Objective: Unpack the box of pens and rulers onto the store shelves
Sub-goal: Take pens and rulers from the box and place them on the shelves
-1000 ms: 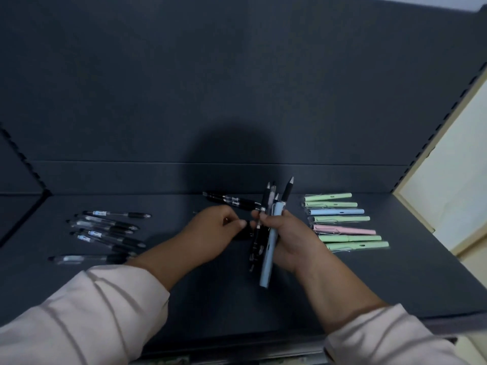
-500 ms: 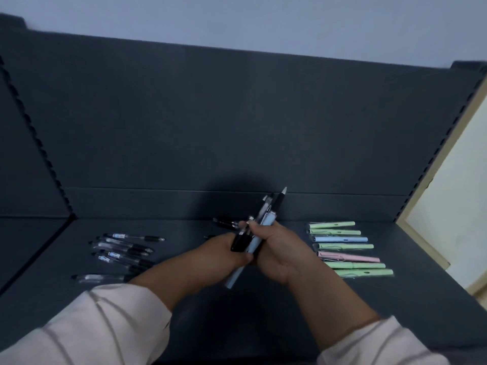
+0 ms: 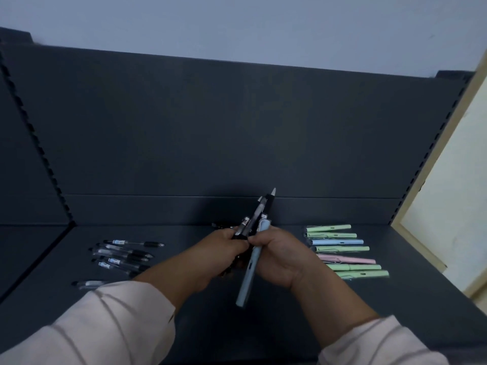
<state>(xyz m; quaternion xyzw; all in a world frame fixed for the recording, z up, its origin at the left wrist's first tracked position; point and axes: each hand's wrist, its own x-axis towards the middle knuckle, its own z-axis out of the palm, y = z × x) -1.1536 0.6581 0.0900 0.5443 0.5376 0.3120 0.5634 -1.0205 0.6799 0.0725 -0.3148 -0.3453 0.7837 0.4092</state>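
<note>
**Both hands meet on the pen bundle, mid-shelf**

Grip: the right hand [image 3: 279, 256] is clenched round the bundle [image 3: 257, 222]. A blue pen [image 3: 249, 275] hangs lowest and dark pens [image 3: 263, 209] fan up and away. The left hand [image 3: 224, 254] pinches the dark pens near their lower ends. The fingers overlap, so how many it has can't be told.

A second ago the left hand was off the bundle, low by a black pen [image 3: 218, 225] on the shelf [image 3: 184, 233]. It has since come up to the right hand, and the bundle has tilted. This reads as sorting by type before laying down.

The bundle is held above the shelf, not resting on it. Clear pens [image 3: 123, 255] lie to the left and pastel pens [image 3: 342, 248] sit in a row to the right. The middle gap is likely meant for the dark ones.
</note>
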